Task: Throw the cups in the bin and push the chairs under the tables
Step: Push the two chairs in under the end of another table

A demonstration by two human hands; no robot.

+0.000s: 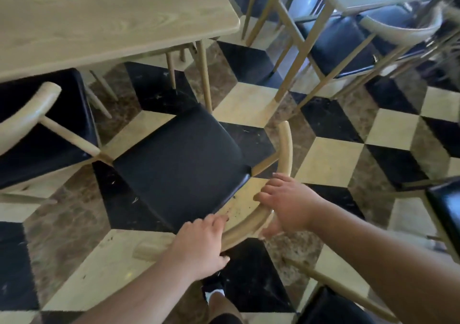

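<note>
Hands — left hand (199, 246) and right hand (288, 204) — are clamped on the curved backrest (249, 226) of a black-seated chair (184, 164), below the counter (99, 17) at upper left.

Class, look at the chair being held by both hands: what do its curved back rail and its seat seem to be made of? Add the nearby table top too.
Back rail: pale wood, smooth satin finish, rounded bend. Seat: black padded cover, probably leather or vinyl, faint sheen and soft edges. Table top: light wood or wood-look laminate, visible grain swirls.
</note>
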